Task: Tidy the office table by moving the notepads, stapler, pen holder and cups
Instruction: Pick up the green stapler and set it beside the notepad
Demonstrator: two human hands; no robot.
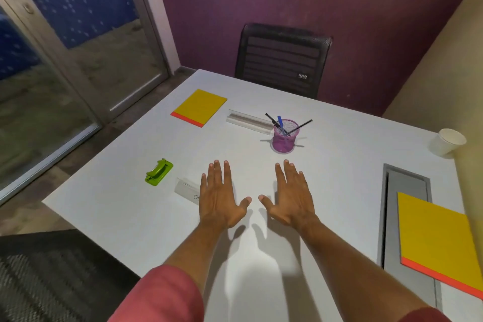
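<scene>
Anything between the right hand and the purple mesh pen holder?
Nothing visible. The right hand lies flat and open, fingers pointing toward the purple mesh pen holder, with only bare white table between them. The clear plastic ruler lies beyond the holder.

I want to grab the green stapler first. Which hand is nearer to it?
Left. The left hand lies flat just right of the green stapler; the right hand is farther right, beyond the left.
</scene>
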